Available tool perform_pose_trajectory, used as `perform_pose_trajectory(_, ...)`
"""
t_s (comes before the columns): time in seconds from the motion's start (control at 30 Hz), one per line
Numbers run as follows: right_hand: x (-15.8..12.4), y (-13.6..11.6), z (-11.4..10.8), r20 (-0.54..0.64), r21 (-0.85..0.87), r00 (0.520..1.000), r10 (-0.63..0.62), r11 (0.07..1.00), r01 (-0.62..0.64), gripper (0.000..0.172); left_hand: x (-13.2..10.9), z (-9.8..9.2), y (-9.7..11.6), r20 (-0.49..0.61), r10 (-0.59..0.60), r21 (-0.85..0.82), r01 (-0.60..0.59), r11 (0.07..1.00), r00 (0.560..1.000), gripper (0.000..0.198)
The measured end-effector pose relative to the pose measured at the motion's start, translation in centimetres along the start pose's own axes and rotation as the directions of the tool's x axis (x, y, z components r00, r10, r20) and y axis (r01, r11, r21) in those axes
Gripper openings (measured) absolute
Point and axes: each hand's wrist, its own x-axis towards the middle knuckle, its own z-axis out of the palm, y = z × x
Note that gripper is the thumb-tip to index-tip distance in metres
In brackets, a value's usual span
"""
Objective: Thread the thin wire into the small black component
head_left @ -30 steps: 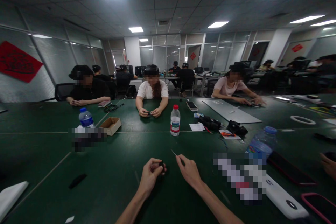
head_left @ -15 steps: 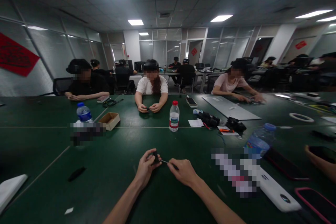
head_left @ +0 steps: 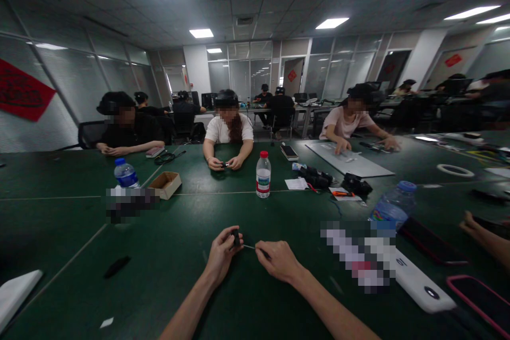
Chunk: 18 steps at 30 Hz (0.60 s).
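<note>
Much room: green table (head_left: 167, 276) bare leftward to a black strip (head_left: 117, 266).
Tight side: white case (head_left: 418, 282) near, right.
Hands: left hand (head_left: 223, 253) pinches small black part (head_left: 236, 237); right hand (head_left: 278, 261) pinches thin pin (head_left: 249, 247).
Part: tiny, dark, just above table centre.

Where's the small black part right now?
Head view, lower centre: the small black part sits in the left hand, beside the thin tool held by the right hand.
</note>
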Motion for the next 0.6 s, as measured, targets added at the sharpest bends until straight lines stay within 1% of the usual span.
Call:
perform_pose_trajectory(0.3, 0.06, -0.11, 0.06, -0.005, 0.011, 1.000, 0.004, 1.000, -0.004, 0.032, -0.04, 0.06, 0.03, 0.026, 0.006, 0.016, -0.007, 1.000, 1.000, 0.044)
perform_pose_trajectory(0.43, 0.09, -0.18, -0.02, -0.008, -0.018, 1.000, 0.007, 1.000, -0.007, 0.030, -0.07, 0.25, 0.03, 0.032, 0.007, 0.053, -0.009, 0.999, 0.999, 0.044)
perform_pose_trajectory(0.6, -0.07, -0.23, -0.20, 0.019, -0.038, 1.000, -0.002, 0.999, 0.003, 0.033, -0.22, 0.15, -0.15, 0.043, 0.037, 0.132, -0.042, 0.990, 0.998, 0.045)
